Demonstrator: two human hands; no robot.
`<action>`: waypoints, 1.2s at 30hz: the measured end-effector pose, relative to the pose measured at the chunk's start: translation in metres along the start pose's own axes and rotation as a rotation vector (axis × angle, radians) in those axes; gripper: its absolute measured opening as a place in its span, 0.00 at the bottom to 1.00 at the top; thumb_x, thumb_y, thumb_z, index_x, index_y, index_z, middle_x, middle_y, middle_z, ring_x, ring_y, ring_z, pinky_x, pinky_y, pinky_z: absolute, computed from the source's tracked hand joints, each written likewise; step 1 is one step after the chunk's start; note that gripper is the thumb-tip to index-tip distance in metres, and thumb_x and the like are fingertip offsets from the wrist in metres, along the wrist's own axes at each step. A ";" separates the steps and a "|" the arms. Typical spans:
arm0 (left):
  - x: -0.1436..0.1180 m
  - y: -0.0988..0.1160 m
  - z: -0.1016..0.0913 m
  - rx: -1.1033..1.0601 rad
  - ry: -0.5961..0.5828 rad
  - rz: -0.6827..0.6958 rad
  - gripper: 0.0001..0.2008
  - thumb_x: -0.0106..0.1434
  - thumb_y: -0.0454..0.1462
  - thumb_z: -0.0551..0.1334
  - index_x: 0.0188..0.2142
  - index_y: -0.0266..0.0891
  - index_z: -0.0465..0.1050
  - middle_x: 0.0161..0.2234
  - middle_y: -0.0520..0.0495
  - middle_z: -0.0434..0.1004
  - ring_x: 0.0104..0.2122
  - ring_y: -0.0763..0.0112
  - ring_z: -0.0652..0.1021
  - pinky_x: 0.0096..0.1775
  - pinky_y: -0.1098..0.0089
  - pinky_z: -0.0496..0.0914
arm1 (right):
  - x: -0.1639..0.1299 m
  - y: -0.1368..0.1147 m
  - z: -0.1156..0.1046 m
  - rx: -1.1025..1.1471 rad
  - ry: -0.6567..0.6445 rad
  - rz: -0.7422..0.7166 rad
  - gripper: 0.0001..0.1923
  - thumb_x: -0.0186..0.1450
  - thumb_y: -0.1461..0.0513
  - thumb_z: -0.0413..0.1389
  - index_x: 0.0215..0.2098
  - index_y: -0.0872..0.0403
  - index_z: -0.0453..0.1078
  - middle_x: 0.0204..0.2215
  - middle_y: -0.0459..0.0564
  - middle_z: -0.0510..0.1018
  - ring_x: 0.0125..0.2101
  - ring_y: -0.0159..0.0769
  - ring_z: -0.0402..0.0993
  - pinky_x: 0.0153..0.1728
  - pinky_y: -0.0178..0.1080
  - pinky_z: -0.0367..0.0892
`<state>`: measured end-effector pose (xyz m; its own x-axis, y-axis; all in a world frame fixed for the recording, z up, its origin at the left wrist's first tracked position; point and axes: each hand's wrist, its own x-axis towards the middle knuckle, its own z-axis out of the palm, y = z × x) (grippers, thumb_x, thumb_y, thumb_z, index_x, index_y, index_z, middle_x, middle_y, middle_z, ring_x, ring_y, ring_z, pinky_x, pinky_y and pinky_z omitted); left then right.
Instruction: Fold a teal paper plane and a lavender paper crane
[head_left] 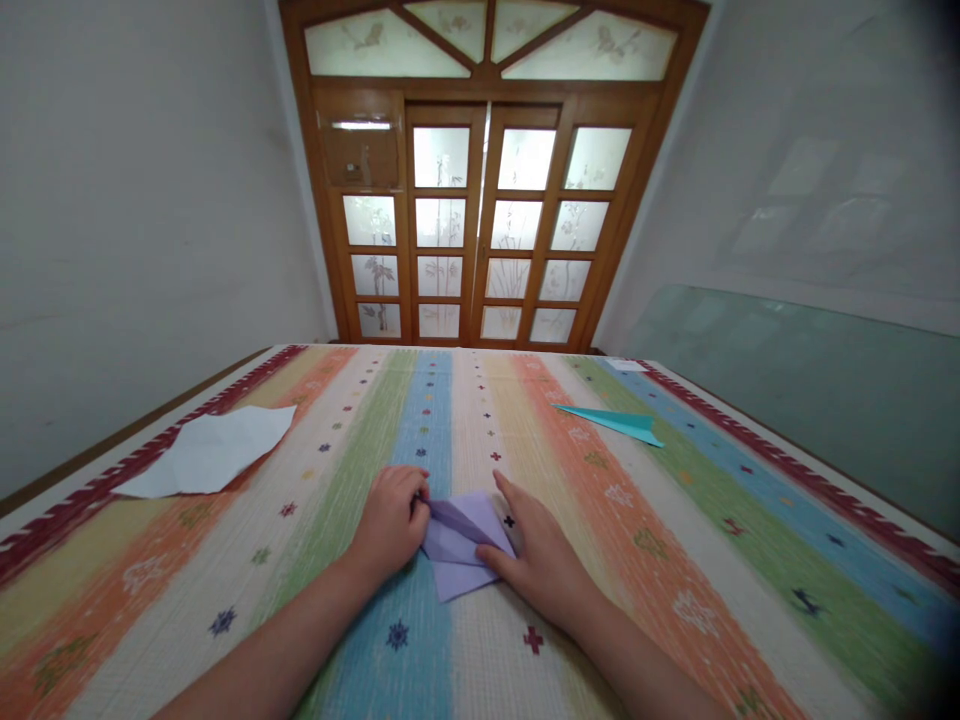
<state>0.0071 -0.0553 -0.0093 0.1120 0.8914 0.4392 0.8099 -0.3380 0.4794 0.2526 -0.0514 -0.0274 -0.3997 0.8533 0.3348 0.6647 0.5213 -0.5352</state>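
Left hand (390, 525) pinching folded lilac paper sheet (463, 545) at its left corner, right hand (541, 560) flat and open pressing its right edge; crease best run firmly along the fold.

My hands press matt lilac paper (465, 545) on the coarse woven striped cloth (675, 520); beyond the cloth, a glossy varnished wooden door (480, 230).

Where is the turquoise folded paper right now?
The turquoise folded paper lies on the striped cloth, far right, beyond the right hand.
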 end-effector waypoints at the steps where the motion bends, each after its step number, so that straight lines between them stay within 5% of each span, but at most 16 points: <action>1: 0.000 0.001 -0.002 -0.035 0.036 0.016 0.08 0.57 0.28 0.55 0.31 0.41 0.68 0.45 0.44 0.76 0.51 0.59 0.72 0.57 0.56 0.63 | 0.000 -0.001 -0.001 0.012 0.001 0.011 0.49 0.59 0.53 0.63 0.71 0.47 0.44 0.62 0.58 0.65 0.61 0.52 0.62 0.59 0.56 0.58; 8: -0.002 0.004 -0.009 -0.159 0.235 0.042 0.09 0.61 0.30 0.56 0.32 0.42 0.73 0.57 0.44 0.69 0.59 0.60 0.66 0.60 0.56 0.61 | 0.001 -0.004 -0.002 0.176 0.050 0.103 0.50 0.59 0.58 0.62 0.72 0.46 0.38 0.55 0.57 0.73 0.52 0.49 0.72 0.53 0.53 0.66; 13: -0.003 0.005 -0.007 -0.229 0.212 0.033 0.10 0.62 0.30 0.56 0.34 0.42 0.75 0.60 0.45 0.66 0.58 0.61 0.68 0.60 0.57 0.63 | 0.001 -0.003 -0.008 0.206 0.192 -0.033 0.24 0.59 0.67 0.54 0.53 0.47 0.70 0.47 0.53 0.78 0.49 0.46 0.74 0.52 0.49 0.67; 16: -0.002 0.002 -0.003 -0.223 0.178 0.008 0.10 0.61 0.30 0.57 0.35 0.43 0.76 0.61 0.46 0.65 0.59 0.60 0.67 0.60 0.55 0.63 | 0.000 -0.004 -0.014 0.157 0.218 -0.205 0.23 0.55 0.72 0.50 0.43 0.47 0.74 0.41 0.50 0.80 0.50 0.45 0.73 0.54 0.50 0.65; 20: 0.002 -0.009 0.002 -0.181 0.120 -0.017 0.12 0.60 0.28 0.56 0.34 0.42 0.76 0.59 0.46 0.67 0.60 0.60 0.66 0.62 0.53 0.60 | 0.000 -0.006 -0.016 0.043 0.112 -0.291 0.29 0.50 0.75 0.49 0.42 0.47 0.76 0.46 0.49 0.79 0.54 0.44 0.69 0.57 0.52 0.61; 24: 0.005 -0.018 0.004 -0.171 0.107 -0.020 0.17 0.57 0.23 0.52 0.36 0.41 0.74 0.54 0.44 0.73 0.57 0.64 0.70 0.61 0.56 0.62 | 0.001 -0.008 -0.016 -0.041 -0.056 -0.264 0.22 0.55 0.72 0.55 0.43 0.45 0.78 0.53 0.51 0.75 0.58 0.47 0.64 0.58 0.55 0.58; 31: -0.005 -0.010 0.008 -0.018 -0.311 0.259 0.17 0.67 0.35 0.57 0.55 0.44 0.71 0.57 0.44 0.72 0.59 0.58 0.69 0.64 0.47 0.53 | -0.001 -0.018 -0.021 0.025 -0.166 -0.299 0.15 0.59 0.55 0.64 0.45 0.46 0.77 0.55 0.53 0.74 0.60 0.52 0.62 0.59 0.58 0.56; 36: -0.010 -0.007 0.006 0.111 -0.411 0.235 0.23 0.70 0.44 0.55 0.62 0.47 0.63 0.64 0.41 0.62 0.64 0.54 0.62 0.64 0.45 0.50 | 0.002 -0.010 -0.013 -0.060 -0.024 -0.103 0.17 0.68 0.56 0.54 0.52 0.50 0.73 0.53 0.55 0.75 0.60 0.50 0.63 0.60 0.57 0.55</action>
<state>0.0042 -0.0597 -0.0217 0.4990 0.8479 0.1790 0.7895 -0.5300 0.3094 0.2534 -0.0553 -0.0117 -0.4822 0.7956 0.3666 0.6557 0.6053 -0.4513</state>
